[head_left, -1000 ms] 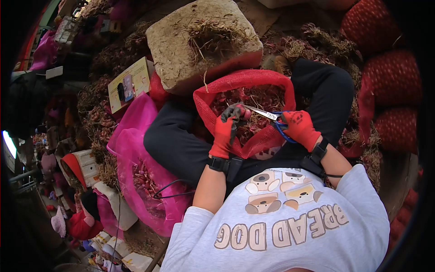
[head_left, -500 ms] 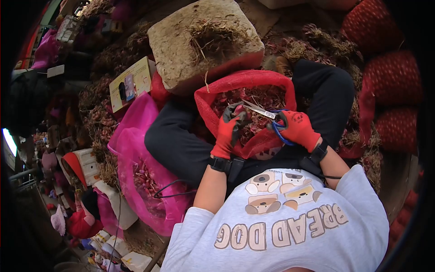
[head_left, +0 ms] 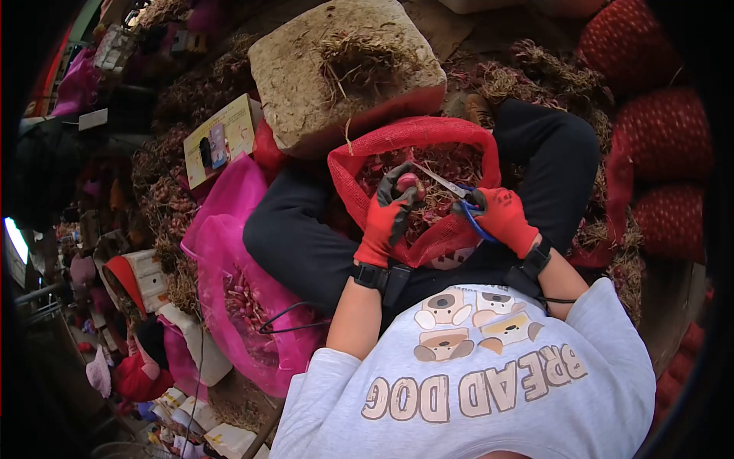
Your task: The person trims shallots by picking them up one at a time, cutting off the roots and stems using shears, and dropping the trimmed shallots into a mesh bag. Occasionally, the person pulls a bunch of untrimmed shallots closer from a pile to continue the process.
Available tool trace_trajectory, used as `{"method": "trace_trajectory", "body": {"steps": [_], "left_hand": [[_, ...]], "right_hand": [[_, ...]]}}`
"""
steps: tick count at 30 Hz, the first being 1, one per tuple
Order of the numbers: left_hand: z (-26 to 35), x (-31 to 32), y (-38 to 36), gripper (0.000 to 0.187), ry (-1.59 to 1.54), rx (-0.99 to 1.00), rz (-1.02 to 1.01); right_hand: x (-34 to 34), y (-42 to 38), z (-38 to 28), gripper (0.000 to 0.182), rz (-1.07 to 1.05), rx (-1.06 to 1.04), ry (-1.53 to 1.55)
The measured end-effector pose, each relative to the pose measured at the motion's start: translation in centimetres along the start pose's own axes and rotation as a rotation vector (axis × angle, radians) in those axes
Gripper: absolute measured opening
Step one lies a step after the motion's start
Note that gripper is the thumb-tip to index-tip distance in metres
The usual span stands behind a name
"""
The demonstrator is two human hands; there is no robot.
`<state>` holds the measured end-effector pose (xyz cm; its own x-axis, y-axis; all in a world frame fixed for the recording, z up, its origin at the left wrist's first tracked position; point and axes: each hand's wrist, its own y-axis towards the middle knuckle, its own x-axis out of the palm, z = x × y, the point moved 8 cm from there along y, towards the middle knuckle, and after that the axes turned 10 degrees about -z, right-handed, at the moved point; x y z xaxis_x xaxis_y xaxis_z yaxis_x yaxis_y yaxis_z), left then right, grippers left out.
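Note:
My left hand (head_left: 388,216), in a red glove with dark grip coating, is closed around a pinkish-red shallot (head_left: 407,181) held above a red mesh sack (head_left: 359,195). My right hand (head_left: 501,218), gloved the same way, grips blue-handled scissors (head_left: 443,180). The blades look nearly closed and point up and left, with the tips just beyond the shallot. The sack stands wide between my bent legs, and loose shallots with dry stalks fill it. How my right fingers sit in the handles is partly hidden.
A pale foam block (head_left: 306,76) with dry roots on top stands past the sack. Left of my leg lies a pink mesh bag (head_left: 218,252) with shallots. A yellowish box (head_left: 237,122) carries small items. Full red sacks (head_left: 661,138) are stacked at right.
My left fingers have shifted, showing more of the shallot. The scissor blades have come closer together and swung slightly, with the right hand turning a little. The sack and surroundings stay put.

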<state>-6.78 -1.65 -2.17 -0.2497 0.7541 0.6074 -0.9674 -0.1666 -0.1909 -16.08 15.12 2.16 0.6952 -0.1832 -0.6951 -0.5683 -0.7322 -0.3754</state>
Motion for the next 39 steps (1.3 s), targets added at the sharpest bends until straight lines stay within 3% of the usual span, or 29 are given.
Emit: {"method": "trace_trajectory", "body": {"steps": [4,10,16,19,22,26,29,30,32,36,39], "left_hand": [[-2.0,-2.3,-0.2,0.028,0.092,-0.094,0.015],[-1.6,-2.2,-0.2,0.027,-0.015,-0.100,0.093],[-1.2,-1.3,-0.2,0.031,-0.084,-0.069,-0.008],[-0.9,-1.1,-0.4,0.033,-0.150,-0.066,0.025],[-0.4,-0.1,-0.2,0.036,0.064,0.026,-0.109],[-1.4,0.1,0.2,0.037,0.028,-0.001,-0.191],[-1.0,0.4,-0.6,0.034,0.132,-0.142,-0.133],[-0.9,0.8,-0.5,0.033,0.040,-0.126,-0.127],[-1.2,1.5,-0.1,0.031,-0.149,-0.092,-0.118],[-1.9,-1.1,0.3,0.026,-0.071,-0.040,-0.050],[-1.2,-1.6,-0.3,0.026,-0.421,-0.010,0.139]], "right_hand": [[-1.8,0.1,-0.8,0.045,0.162,-0.097,-0.109],[-1.5,-0.9,-1.8,0.043,0.065,-0.129,-0.195],[0.0,0.3,1.5,0.045,-0.119,0.142,-0.168],[-0.7,0.5,0.4,0.039,-0.028,0.041,0.109],[-1.2,1.7,-2.8,0.035,-0.034,-0.159,0.555],[0.7,5.1,-3.9,0.031,-0.142,-0.177,0.876],[1.6,5.4,-4.4,0.026,-0.302,-0.158,1.102],[2.4,5.6,-3.5,0.022,-0.329,-0.136,1.361],[3.0,5.8,-2.5,0.021,-0.297,-0.136,1.387],[2.9,4.5,-3.1,0.019,-0.365,-0.228,1.260],[4.8,4.2,-2.0,0.018,-0.373,-0.097,1.130]]}}
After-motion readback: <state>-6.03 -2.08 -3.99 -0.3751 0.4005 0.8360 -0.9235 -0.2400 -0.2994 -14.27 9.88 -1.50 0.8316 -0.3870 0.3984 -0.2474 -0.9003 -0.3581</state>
